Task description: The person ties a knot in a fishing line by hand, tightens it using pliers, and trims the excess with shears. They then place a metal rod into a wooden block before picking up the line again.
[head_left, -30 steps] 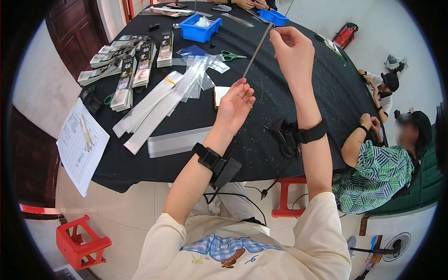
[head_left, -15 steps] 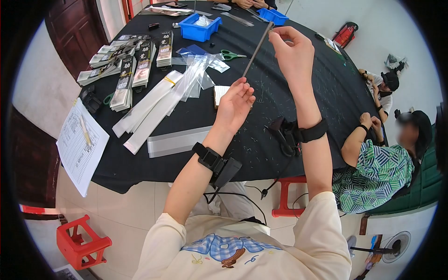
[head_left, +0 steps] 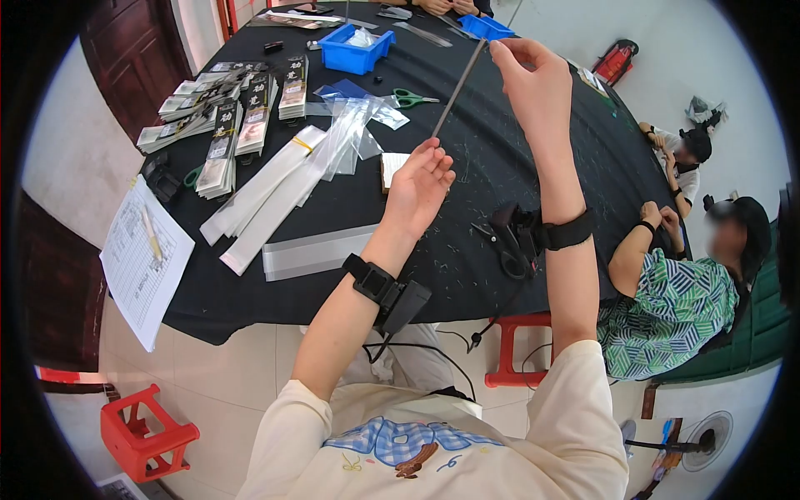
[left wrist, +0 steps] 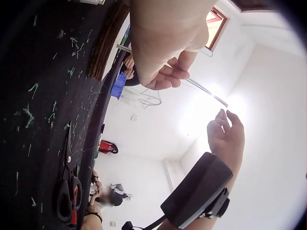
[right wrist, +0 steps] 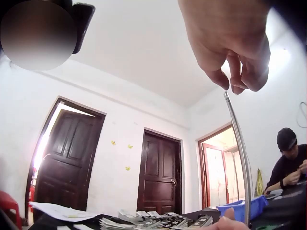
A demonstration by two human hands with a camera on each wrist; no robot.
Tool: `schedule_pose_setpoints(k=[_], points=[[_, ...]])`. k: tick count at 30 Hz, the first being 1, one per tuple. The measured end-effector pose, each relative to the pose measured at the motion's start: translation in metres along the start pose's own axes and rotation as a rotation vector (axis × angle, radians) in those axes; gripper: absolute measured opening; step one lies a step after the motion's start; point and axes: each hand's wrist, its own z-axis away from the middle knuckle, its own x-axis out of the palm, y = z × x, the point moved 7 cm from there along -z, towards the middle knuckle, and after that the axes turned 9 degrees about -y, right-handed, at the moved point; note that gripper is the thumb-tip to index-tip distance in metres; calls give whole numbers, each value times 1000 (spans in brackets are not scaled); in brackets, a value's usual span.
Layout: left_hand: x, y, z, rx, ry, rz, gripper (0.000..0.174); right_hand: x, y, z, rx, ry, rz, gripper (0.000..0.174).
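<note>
My left hand [head_left: 417, 190] grips the lower end of a thin grey metal rod [head_left: 458, 93], which slants up and away over the table. In the left wrist view, part of the rod [left wrist: 207, 90] passes behind the curled fingers. My right hand [head_left: 537, 90] is raised by the rod's upper end, thumb and forefinger brought close together. Seen from the right wrist, those fingertips [right wrist: 225, 85] are just above the rod's tip [right wrist: 226, 95]. Whether they pinch something fine, I cannot tell. A small white-topped block [head_left: 393, 169] lies beside the left hand.
Long clear sleeves [head_left: 279, 193] and banded printed packets [head_left: 221, 150] cover the table's left. Green-handled scissors [head_left: 407, 98] and a blue bin [head_left: 357, 52] lie beyond. Black scissors [left wrist: 69, 165] lie among green thread scraps. Other people sit around the table; one [head_left: 667, 292] is at the right.
My right hand has shifted slightly right, away from the rod's upper end, its wrist camera moving along. The left hand and the rod have stayed nearly still.
</note>
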Motion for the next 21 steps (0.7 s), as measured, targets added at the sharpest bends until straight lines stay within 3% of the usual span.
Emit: schedule_pose_setpoints(k=[14,21], points=[[4,1,2,-1,20,-5,14,4,0,-7,-3,-63,5,22],[26,3,6,-35,-123,-74,13,2,5,-12,100,-131,-128,22]])
